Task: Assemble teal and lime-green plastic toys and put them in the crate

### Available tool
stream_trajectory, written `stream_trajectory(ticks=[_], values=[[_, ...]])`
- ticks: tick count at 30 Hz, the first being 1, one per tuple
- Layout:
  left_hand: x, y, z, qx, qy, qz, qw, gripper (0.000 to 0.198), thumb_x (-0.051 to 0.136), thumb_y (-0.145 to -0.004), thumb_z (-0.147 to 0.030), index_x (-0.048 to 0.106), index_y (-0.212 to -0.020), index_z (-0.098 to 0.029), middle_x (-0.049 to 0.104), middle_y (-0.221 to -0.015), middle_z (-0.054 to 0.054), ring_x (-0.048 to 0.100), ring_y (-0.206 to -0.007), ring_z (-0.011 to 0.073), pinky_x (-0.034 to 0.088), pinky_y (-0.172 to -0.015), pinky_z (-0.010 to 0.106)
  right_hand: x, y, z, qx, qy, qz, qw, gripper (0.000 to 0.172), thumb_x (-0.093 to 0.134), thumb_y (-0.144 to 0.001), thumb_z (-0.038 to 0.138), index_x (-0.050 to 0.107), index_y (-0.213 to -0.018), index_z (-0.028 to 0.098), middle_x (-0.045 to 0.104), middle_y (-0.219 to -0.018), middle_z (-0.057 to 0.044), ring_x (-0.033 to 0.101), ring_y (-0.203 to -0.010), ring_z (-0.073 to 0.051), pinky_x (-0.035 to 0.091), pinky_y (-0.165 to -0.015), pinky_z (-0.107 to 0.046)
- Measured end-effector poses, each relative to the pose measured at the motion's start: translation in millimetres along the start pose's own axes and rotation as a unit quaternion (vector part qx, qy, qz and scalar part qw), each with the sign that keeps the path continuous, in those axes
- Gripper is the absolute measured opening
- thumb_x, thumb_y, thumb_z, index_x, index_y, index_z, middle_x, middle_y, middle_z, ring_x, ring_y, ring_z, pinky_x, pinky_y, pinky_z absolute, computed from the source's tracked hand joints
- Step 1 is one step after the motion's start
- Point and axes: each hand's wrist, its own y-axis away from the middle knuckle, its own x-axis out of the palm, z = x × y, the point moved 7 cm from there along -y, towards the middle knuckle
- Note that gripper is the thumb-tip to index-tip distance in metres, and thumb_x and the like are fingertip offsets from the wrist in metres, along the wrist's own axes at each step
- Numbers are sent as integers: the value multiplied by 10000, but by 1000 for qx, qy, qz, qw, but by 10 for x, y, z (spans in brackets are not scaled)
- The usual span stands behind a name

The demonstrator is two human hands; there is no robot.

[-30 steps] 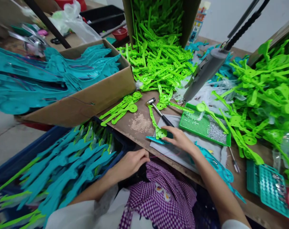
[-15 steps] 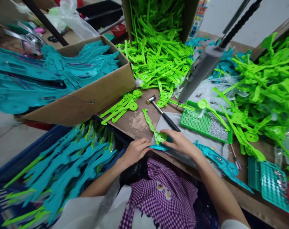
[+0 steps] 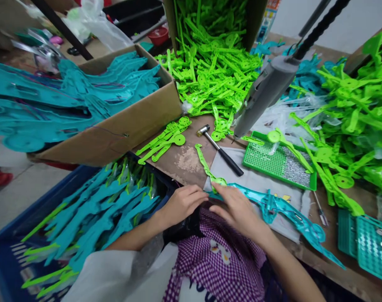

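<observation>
A long turquoise bow-shaped plastic part (image 3: pixel 269 203) lies along the front edge of the bench, its left end under my hands. My left hand (image 3: pixel 187 199) is closed at that end, fingers pressed together; the fingertips are partly hidden. My right hand (image 3: pixel 236 207) rests over the part with fingers stretched out and thumb spread apart. By its fingertips, the round end of a bright green plastic arm (image 3: pixel 203 161) meets the turquoise part; whether they are joined is hidden. A hammer (image 3: pixel 224 155) with a black handle lies just beyond, on a grey cloth (image 3: pixel 214 167).
A grey hanging power screwdriver (image 3: pixel 266 92) points down over the bench. Behind it are a green tray (image 3: pixel 250 161) with small metal pieces and heaped green arms (image 3: pixel 210 79). Left stand a carton (image 3: pixel 140 109) of turquoise parts and a blue crate (image 3: pixel 8 251). A screwdriver (image 3: pixel 320 212) lies right.
The turquoise part has swung up flatter onto the cloth, showing more of its length. My right hand has loosened, its thumb moving away from the fingers. The view has shifted slightly.
</observation>
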Motion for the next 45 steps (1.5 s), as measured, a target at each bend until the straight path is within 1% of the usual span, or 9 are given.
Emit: stream_trajectory(ticks=[9,13,17,22,26,29,34,38,45], values=[[-22,-407,-48,18,46,67,997,194,489,-962,-288,649,-991,-183,670,-935,50,586,-983,180,466,-896,304,-213,64,-213,90,-35,-20,995,346,385,-980,417,640,-843,228,685,-748,-19,637,-676,-160,428,-623,-257],[24,-411,82,-40,88,51,994,184,496,-960,-300,642,-961,-189,682,-970,43,588,-1024,191,427,-942,331,-448,138,-299,100,23,-31,994,382,368,-984,432,630,-809,215,662,-684,-21,603,-606,-152,395,-601,-256],[102,-353,284,-147,205,56,966,220,550,-928,-363,643,-1013,-182,679,-770,-8,621,-695,126,454,-652,217,-587,131,-403,87,128,-4,988,400,354,-983,449,646,-839,215,677,-690,-35,631,-623,-172,363,-579,-270],[114,-370,326,-123,164,40,978,213,516,-946,-320,673,-897,-184,712,-863,14,644,-808,148,456,-751,242,-757,-28,-592,132,254,-29,958,331,401,-964,380,678,-917,206,690,-837,-112,656,-728,-238,423,-609,-317],[189,-403,234,-92,104,28,990,199,487,-948,-266,665,-921,-182,706,-896,40,640,-861,177,465,-824,297,-547,-284,-141,15,146,-75,986,454,349,-952,203,456,-1393,216,527,-1350,-161,525,-1219,-298,442,-965,-475],[171,-377,188,-85,104,0,991,177,486,-901,-169,662,-882,-158,698,-917,69,635,-887,194,477,-839,321,-151,-461,159,-29,-9,0,1000,524,332,-979,300,276,-1493,213,429,-1462,-130,444,-1324,-250,416,-1049,-433],[19,-203,351,-167,169,-35,971,127,599,-864,-251,682,-828,-162,670,-751,2,598,-695,131,463,-672,233,126,-580,2,98,-99,53,989,443,334,-979,456,524,-1279,192,675,-1100,-108,649,-965,-218,498,-819,-348],[14,-144,478,-197,224,-26,954,167,650,-846,-335,717,-849,-182,693,-752,-18,593,-665,107,447,-642,203,28,-617,-50,66,-111,72,989,310,432,-956,424,627,-902,189,667,-851,-46,615,-813,-167,455,-730,-276],[157,-204,793,-236,347,-10,908,261,564,-890,-345,704,-840,-130,683,-670,9,619,-599,115,485,-582,199,36,-862,-161,61,-132,107,983,191,567,-880,330,646,-802,174,658,-741,-11,561,-672,-130,398,-626,-230]])
